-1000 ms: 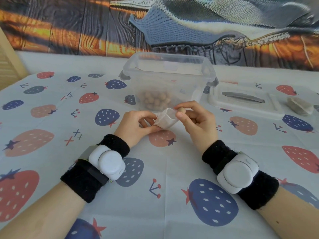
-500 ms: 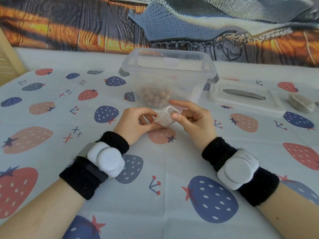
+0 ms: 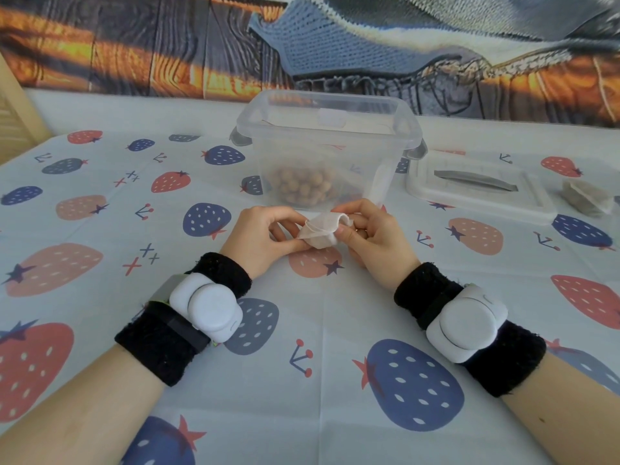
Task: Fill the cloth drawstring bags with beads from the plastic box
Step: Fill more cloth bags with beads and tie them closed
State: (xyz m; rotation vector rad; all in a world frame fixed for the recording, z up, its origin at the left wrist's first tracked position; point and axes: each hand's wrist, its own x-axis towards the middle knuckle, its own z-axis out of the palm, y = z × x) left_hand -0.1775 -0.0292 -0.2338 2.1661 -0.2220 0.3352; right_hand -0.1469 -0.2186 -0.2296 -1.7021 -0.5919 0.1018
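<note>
Both hands have drifted a little nearer the plastic box (image 3: 330, 146) since a second ago, and the right thumb now lies along the bag's near edge instead of poking toward its mouth.

Spread under everything is a smooth tablecloth (image 3: 302, 380) printed with red, peach and navy strawberries, creased in straight fold lines. On it stands the plastic box, clear, rounded at its corners, with grey clips at both ends and its top open. To the right of the box lies its flat white lid (image 3: 476, 187) with a grey handle, and further right of that a second pale cloth bag (image 3: 587, 198), crumpled.

Just in front of the box, the left hand (image 3: 258, 239) and right hand (image 3: 372, 236) meet, forearms angled inward, each wrist wrapped in a black fuzzy band carrying a rounded white device. The left thumb and fingers pinch the left side of the cloth drawstring bag (image 3: 322, 231); the right thumb and curled fingers clamp its right side. This bag is small, off-white, loosely woven and rumpled, held above the cloth.

Inside the box, at its bottom, sits a heap of round tan beads (image 3: 303, 189).
</note>
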